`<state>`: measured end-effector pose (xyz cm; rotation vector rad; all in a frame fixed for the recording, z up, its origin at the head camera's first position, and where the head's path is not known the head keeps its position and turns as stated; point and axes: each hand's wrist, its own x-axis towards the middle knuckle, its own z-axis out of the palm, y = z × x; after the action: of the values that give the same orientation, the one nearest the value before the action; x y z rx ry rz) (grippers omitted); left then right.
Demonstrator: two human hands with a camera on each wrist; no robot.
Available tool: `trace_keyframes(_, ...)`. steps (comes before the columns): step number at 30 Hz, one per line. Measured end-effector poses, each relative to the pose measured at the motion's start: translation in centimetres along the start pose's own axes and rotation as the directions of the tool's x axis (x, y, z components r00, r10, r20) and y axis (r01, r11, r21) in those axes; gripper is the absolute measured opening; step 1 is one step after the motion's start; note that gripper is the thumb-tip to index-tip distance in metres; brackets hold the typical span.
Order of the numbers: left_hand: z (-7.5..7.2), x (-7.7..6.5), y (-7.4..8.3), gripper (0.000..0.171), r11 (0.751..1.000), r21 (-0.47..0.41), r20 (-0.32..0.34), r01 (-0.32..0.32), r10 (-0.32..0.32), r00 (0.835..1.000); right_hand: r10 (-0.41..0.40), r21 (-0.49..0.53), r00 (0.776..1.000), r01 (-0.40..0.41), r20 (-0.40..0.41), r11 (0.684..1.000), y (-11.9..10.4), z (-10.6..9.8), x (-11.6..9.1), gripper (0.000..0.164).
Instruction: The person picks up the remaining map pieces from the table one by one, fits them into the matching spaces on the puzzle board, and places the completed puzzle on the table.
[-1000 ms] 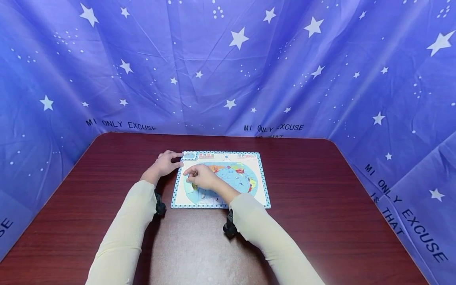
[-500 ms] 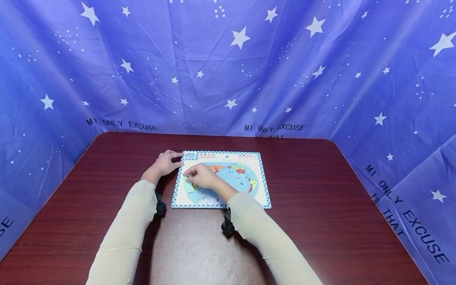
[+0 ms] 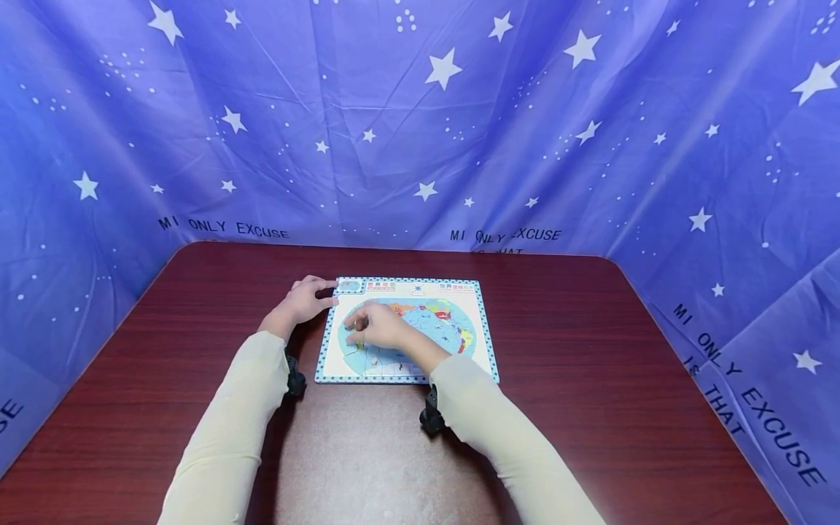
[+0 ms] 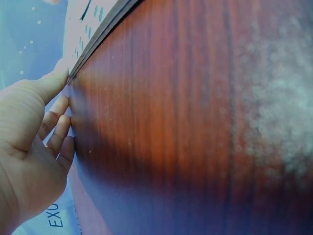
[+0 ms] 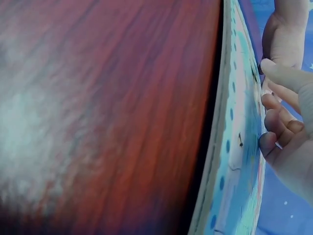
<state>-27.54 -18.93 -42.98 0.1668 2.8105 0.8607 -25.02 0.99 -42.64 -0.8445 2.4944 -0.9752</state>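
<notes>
A world map jigsaw puzzle (image 3: 429, 335) with a blue dotted border lies flat on the table in the head view. My left hand (image 3: 305, 300) rests at its upper left edge, with straight fingers touching the frame. In the left wrist view, the thumb of that left hand (image 4: 29, 122) is right at the puzzle board's corner (image 4: 100, 27). Over the left part of the map is my right hand (image 3: 380, 326), thumb and forefinger apart. The right wrist view shows the right hand (image 5: 288, 132) with loosely bent fingers, fingertips right at the puzzle surface (image 5: 242, 147).
The dark red wooden table (image 3: 577, 379) extends around the puzzle on every side. Behind it hangs a blue curtain (image 3: 367, 189) with white stars. Each wrist bears a small black camera, such as the right wrist camera (image 3: 431, 414).
My right hand has shifted slightly right, its thumb and forefinger parting. A pale piece at the map's left edge, tilted up before, no longer shows raised. The left hand stays put.
</notes>
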Motion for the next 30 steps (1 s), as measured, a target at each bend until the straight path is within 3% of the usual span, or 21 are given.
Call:
trace_keyframes(7,-0.01,-0.12,0.05,0.050,1.000,0.001,-0.003,0.000,0.000,1.000,-0.057,-0.140,0.996,0.066,0.069,0.988,-0.38,-0.26,-0.63,0.038)
trace_keyframes(30,0.00,0.05,-0.11,0.051,1.000,-0.003,0.002,0.002,-0.002,1.000,-0.052,-0.250,0.993,0.076,0.102,0.965,-0.64,-0.37,-0.99,0.037)
